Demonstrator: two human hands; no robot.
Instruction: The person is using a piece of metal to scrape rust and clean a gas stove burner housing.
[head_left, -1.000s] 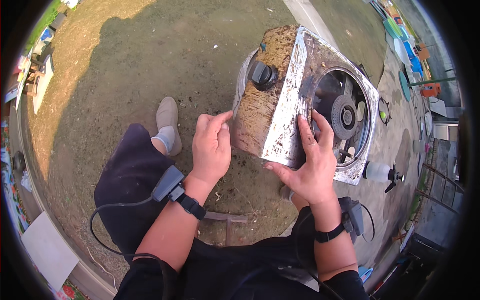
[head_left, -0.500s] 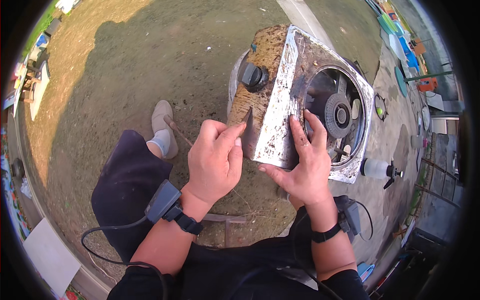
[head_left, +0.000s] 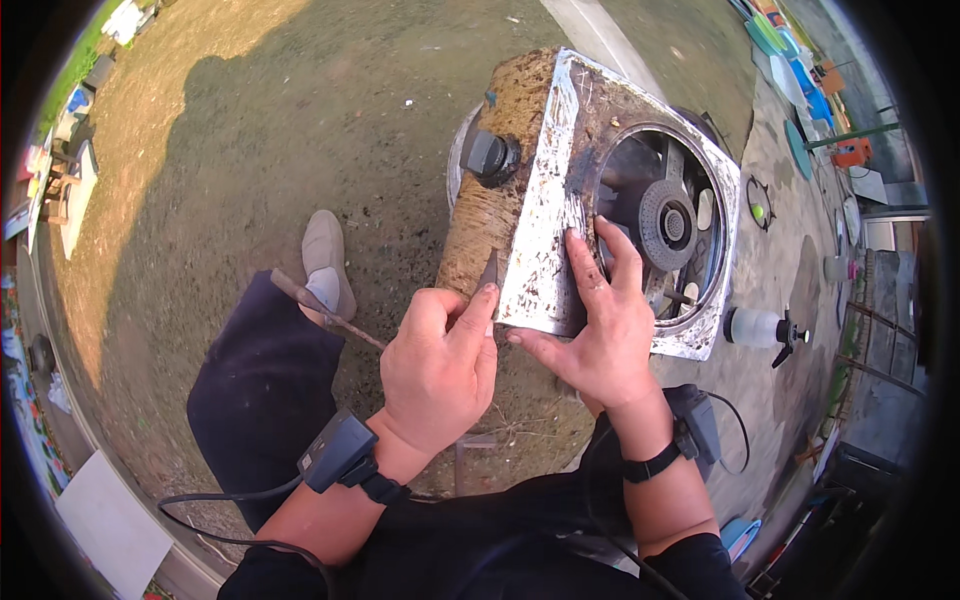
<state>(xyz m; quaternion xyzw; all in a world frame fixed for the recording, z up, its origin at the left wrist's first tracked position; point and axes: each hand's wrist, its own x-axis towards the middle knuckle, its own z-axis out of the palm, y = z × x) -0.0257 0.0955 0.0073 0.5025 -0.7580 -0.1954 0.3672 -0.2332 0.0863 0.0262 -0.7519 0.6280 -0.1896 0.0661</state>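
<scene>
A dirty single-burner gas stove (head_left: 550, 200) lies tilted before me, its front panel coated with brown grime and its top streaked white. A black knob (head_left: 489, 157) sticks out of that panel. My left hand (head_left: 440, 365) is closed on a long, thin rusty tool. Its dark pointed blade (head_left: 489, 272) meets the front panel's near end, while its shaft (head_left: 335, 317) extends out behind the hand to the left. Fingers spread, my right hand (head_left: 605, 335) rests on the stove's near end, two fingertips beside the round burner opening (head_left: 668, 228) and the thumb at the near edge.
A translucent spray bottle (head_left: 762, 328) lies on the concrete to the right. Beyond it is a dark wire ring (head_left: 759, 205) with a yellow-green ball. My left foot (head_left: 325, 255) stands on the bare ground. A pale board (head_left: 112, 520) lies at lower left.
My left hand has moved a little down and right, and the blade tip now sits lower on the grimy panel. The tool's shaft has swung lower. My right hand keeps its place on the stove.
</scene>
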